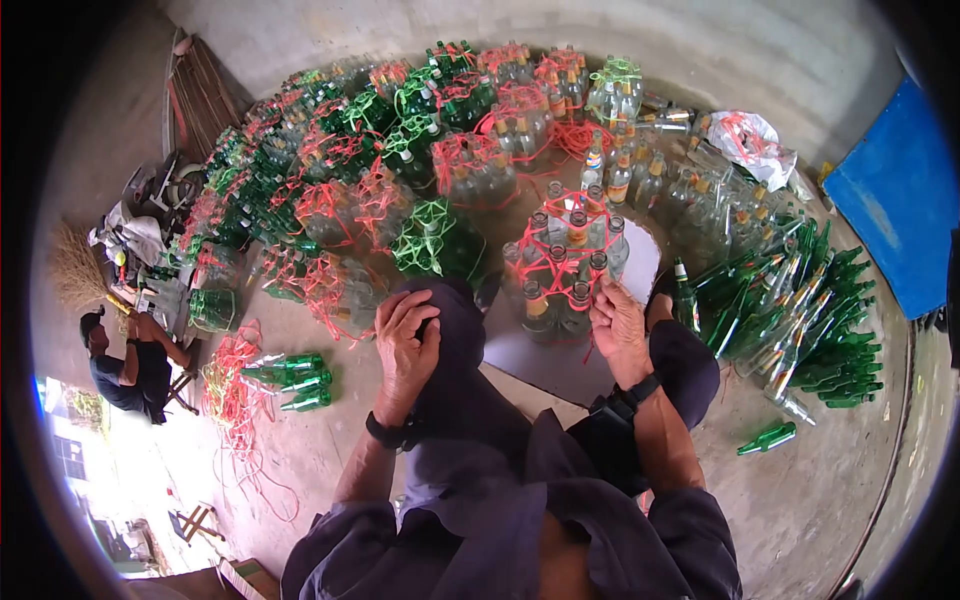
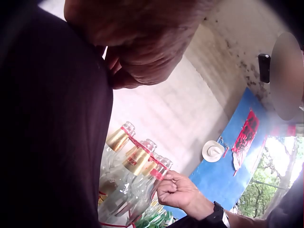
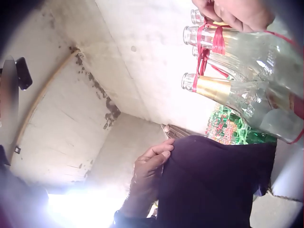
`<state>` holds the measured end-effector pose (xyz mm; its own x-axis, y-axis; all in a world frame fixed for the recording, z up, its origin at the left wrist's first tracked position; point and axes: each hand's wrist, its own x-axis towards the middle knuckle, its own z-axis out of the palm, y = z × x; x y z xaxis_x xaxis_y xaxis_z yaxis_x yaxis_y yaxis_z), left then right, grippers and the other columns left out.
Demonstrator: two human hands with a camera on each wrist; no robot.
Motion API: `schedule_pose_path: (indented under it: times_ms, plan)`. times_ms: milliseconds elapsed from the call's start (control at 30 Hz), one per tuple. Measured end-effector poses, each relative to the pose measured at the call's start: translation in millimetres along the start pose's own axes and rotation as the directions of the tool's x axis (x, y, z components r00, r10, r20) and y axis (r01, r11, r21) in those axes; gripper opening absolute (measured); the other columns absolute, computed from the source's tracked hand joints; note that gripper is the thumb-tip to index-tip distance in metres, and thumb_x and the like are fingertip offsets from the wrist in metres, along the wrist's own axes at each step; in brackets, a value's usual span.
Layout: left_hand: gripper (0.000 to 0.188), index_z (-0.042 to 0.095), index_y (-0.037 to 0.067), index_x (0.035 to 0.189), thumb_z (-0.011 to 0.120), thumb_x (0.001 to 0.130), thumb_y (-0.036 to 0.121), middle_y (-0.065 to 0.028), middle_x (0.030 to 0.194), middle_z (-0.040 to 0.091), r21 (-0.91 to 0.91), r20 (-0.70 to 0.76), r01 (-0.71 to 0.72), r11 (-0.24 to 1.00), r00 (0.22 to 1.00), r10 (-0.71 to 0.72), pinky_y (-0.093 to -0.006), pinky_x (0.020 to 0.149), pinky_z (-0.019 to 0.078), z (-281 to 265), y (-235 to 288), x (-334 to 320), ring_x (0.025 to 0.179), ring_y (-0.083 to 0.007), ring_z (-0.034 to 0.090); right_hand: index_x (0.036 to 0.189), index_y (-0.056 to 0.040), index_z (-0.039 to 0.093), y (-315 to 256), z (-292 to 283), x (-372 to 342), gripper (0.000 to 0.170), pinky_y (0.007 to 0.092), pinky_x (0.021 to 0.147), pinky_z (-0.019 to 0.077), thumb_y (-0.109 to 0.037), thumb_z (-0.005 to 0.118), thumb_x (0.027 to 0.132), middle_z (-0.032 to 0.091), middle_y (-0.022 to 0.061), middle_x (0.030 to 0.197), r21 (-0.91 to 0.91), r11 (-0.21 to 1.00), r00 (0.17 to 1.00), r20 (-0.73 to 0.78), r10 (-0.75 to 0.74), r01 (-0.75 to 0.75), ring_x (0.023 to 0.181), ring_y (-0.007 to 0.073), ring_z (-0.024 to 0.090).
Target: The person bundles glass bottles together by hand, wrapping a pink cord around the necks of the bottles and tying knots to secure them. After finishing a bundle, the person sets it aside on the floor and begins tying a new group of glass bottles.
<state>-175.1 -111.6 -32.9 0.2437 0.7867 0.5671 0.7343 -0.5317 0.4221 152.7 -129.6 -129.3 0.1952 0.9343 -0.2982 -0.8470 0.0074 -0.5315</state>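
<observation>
A bundle of clear glass bottles [image 1: 541, 318] stands upright, with red string [image 1: 560, 267] laced around and across the necks. My right hand [image 1: 620, 328] pinches the string at the bundle's near right edge, beside a bottle neck. In the right wrist view, the right hand [image 3: 237, 13] is at the necks, above a knot of red string [image 3: 218, 41]. Gold-foiled bottles [image 2: 137, 159] show in the left wrist view, the right hand [image 2: 178, 192] touching their edge. My left hand [image 1: 405, 340] rests on the left knee, fingers loosely bent, holding nothing.
The bundle stands on a white board [image 1: 535, 372]. Many tied bundles [image 1: 340, 215] fill the back left. Loose green bottles [image 1: 840, 350] lie at the right, one [image 1: 768, 438] apart. Red string [image 1: 232, 385] and green bottles [image 1: 290, 372] lie left, near a seated person [image 1: 145, 365].
</observation>
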Motion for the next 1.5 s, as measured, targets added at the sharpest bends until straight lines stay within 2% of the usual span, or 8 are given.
schedule_pose_path:
  times_ms: [367, 633, 1133, 1200, 1300, 1400, 1433, 1500]
  plan:
    - [0.02, 0.073, 0.008, 0.093, 0.073, 0.074, 0.001, -0.0069, 0.112, 0.073, 0.025, 0.042, -0.027, 0.999, 0.999, 0.026, -0.0464, 0.102, 0.0462, 5.3, 28.1, 4.1, 0.118, -0.0342, 0.06, 0.103, -0.0063, 0.067, -1.8, 1.7, -3.3, 0.01, 0.0179, 0.049, 0.0318, -0.015, 0.07, 0.097, 0.057, -0.0043, 0.08, 0.064, 0.995, 0.997, 0.026, 0.072, -0.074, 0.057, 0.0011, 0.043]
    - [0.025, 0.07, 0.008, 0.103, 0.074, 0.079, 0.004, -0.009, 0.114, 0.072, -0.266, 0.12, -0.242, 0.933, 0.952, 0.281, -0.045, 0.103, 0.0468, 70.7, 92.9, 44.2, 0.121, -0.0348, 0.057, 0.102, -0.007, 0.066, -0.3, 1.6, 0.6, 0.01, 0.0177, 0.047, 0.029, -0.017, 0.066, 0.099, 0.057, -0.004, 0.079, 0.136, 0.984, 0.993, 0.042, 0.112, -0.117, 0.057, 0.0016, 0.042]
    - [0.033, 0.073, 0.009, 0.112, 0.076, 0.079, 0.014, -0.0043, 0.115, 0.072, -0.185, 0.131, -0.239, 0.953, 0.955, 0.265, -0.0462, 0.101, 0.0438, 132.4, 115.8, 57.0, 0.12, -0.0315, 0.054, 0.093, -0.0088, 0.064, -0.8, 8.4, 0.2, 0.011, 0.0188, 0.043, 0.0271, -0.017, 0.064, 0.099, 0.055, -0.0023, 0.076, 0.134, 0.986, 0.995, 0.012, 0.097, -0.098, 0.054, 0.0042, 0.042]
    - [0.034, 0.073, 0.01, 0.113, 0.075, 0.079, 0.014, -0.0026, 0.115, 0.073, -0.139, 0.1, -0.253, 0.957, 0.958, 0.268, -0.0462, 0.102, 0.0431, 134.1, 118.1, 54.8, 0.121, -0.0302, 0.053, 0.092, -0.0094, 0.064, -0.5, 4.8, 0.2, 0.009, 0.0202, 0.05, 0.0361, -0.016, 0.064, 0.098, 0.056, -0.0025, 0.077, 0.133, 0.982, 0.991, 0.048, 0.126, -0.132, 0.059, 0.0066, 0.048]
    - [0.035, 0.074, 0.01, 0.111, 0.075, 0.076, 0.016, 0.0001, 0.114, 0.073, -0.143, 0.105, -0.176, 0.974, 0.976, 0.192, -0.0479, 0.103, 0.0391, 138.7, 119.3, 53.6, 0.12, -0.0267, 0.051, 0.095, -0.0082, 0.066, -0.1, 0.1, 1.4, 0.006, 0.029, 0.079, 0.047, -0.013, 0.063, 0.097, 0.058, -0.0021, 0.079, 0.104, 0.99, 0.996, 0.031, 0.088, -0.091, 0.082, 0.0132, 0.057]
    - [0.034, 0.074, 0.01, 0.108, 0.074, 0.075, 0.015, 0.0012, 0.113, 0.072, -0.101, 0.097, -0.2, 0.975, 0.973, 0.209, -0.0504, 0.102, 0.038, 141.2, 121.2, 51.3, 0.121, -0.0263, 0.051, 0.097, -0.0079, 0.068, -2.9, 17.8, -2.7, 0.007, 0.0251, 0.068, 0.0512, -0.014, 0.066, 0.095, 0.059, -0.0027, 0.075, 0.125, 0.99, 0.996, -0.061, 0.068, -0.06, 0.071, 0.0119, 0.06]
    - [0.03, 0.074, 0.01, 0.104, 0.074, 0.074, 0.014, 0.0022, 0.112, 0.072, -0.091, 0.072, -0.208, 0.974, 0.974, 0.215, -0.0517, 0.101, 0.0374, 141.6, 123.7, 51.3, 0.121, -0.0262, 0.05, 0.101, -0.0057, 0.068, -4.4, 12.0, 0.3, 0.01, 0.0317, 0.084, 0.0545, -0.012, 0.064, 0.094, 0.062, -0.001, 0.077, 0.17, 0.981, 0.991, 0.112, 0.08, -0.098, 0.078, 0.0154, 0.063]
    - [0.029, 0.075, 0.01, 0.103, 0.074, 0.074, 0.014, 0.0022, 0.11, 0.073, -0.1, 0.067, -0.197, 0.975, 0.977, 0.205, -0.0519, 0.1, 0.0374, 143.4, 124.0, 50.7, 0.12, -0.0265, 0.051, 0.103, -0.0051, 0.069, 0.4, 1.1, 3.7, 0.012, 0.0317, 0.083, 0.0544, -0.012, 0.064, 0.094, 0.063, -0.0006, 0.079, 0.159, 0.984, 0.996, 0.055, 0.075, -0.083, 0.078, 0.0153, 0.063]
